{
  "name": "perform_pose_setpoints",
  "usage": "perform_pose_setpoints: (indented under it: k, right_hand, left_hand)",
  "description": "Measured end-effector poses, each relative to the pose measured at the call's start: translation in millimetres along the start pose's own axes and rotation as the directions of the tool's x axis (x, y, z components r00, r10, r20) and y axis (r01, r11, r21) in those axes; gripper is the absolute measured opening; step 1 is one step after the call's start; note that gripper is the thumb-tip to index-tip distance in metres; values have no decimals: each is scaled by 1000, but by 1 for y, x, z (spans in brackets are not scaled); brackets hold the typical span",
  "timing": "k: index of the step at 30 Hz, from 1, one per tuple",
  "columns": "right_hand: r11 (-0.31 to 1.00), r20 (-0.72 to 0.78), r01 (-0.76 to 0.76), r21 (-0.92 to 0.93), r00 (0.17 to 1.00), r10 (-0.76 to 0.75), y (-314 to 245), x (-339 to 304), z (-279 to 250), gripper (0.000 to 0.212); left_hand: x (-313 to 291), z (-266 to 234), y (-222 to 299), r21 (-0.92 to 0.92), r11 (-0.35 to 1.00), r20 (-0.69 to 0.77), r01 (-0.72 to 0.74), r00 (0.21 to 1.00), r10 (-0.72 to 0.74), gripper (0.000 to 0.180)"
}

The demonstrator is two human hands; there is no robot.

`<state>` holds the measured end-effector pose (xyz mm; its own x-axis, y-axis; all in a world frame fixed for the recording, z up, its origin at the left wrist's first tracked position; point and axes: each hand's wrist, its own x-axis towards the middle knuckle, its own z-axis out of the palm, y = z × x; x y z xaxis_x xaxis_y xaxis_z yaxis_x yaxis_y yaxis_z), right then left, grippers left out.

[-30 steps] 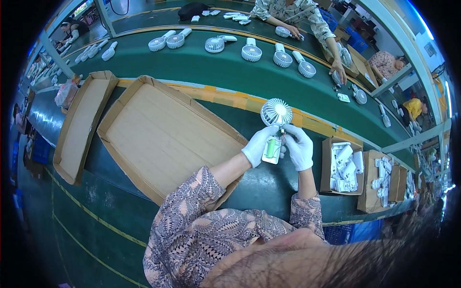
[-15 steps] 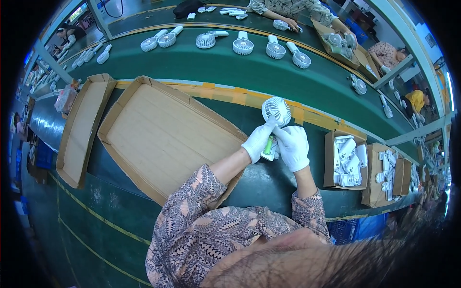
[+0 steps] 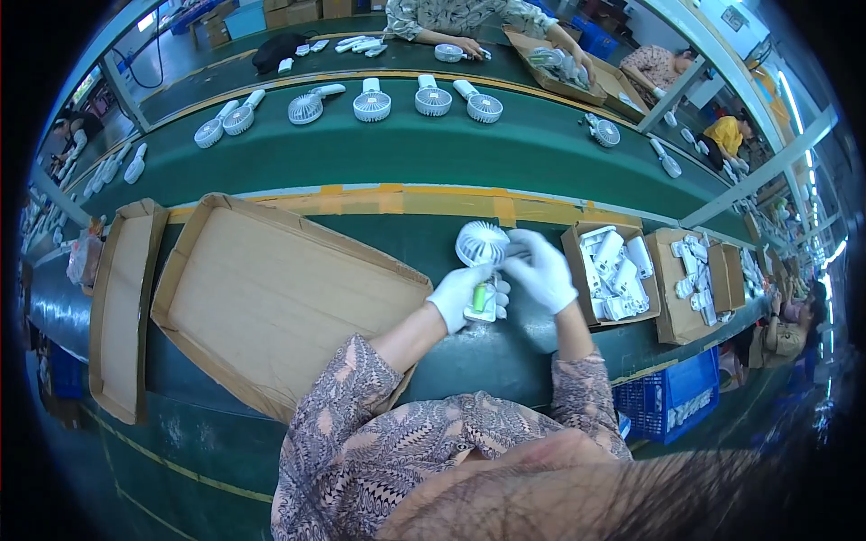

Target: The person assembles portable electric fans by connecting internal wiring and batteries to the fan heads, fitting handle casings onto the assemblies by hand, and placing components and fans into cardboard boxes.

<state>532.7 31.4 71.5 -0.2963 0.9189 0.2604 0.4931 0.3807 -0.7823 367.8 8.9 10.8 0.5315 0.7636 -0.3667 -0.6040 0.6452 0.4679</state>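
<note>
A white handheld fan (image 3: 482,245) is held over the table with its round grille pointing away from me. My left hand (image 3: 462,296), in a white glove, is closed around its handle. The handle's lower part is open, showing a green cylindrical battery (image 3: 479,298) inside. My right hand (image 3: 543,272), also gloved, is beside the fan's head, its fingers bent together near the neck. Whatever is between those fingertips is too small or hidden to make out.
A shallow cardboard tray (image 3: 289,302) lies to my left, with a narrower one (image 3: 117,307) beyond. At right are boxes of white plastic parts (image 3: 618,270) and small pieces (image 3: 696,279). Several fans (image 3: 372,104) lie along the green belt (image 3: 361,158); a co-worker's hand (image 3: 469,47) works behind.
The view has shifted to the right. My right hand has moved off the handle toward the side of the fan's head, while my left hand now grips the handle alone.
</note>
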Motion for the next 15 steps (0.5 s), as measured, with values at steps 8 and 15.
perform_pose_setpoints:
  k: [8, 15]
  right_hand:
    - [693, -515, -494, -526, 833, 203, 136, 6, -133, 62]
    - [651, -417, -548, -525, 832, 365, 152, 1, -135, 72]
  left_hand:
    - [13, -3, -11, -93, 996, -123, -13, 992, 2, 24]
    - [11, -3, -12, -123, 990, -216, -65, 976, 37, 22]
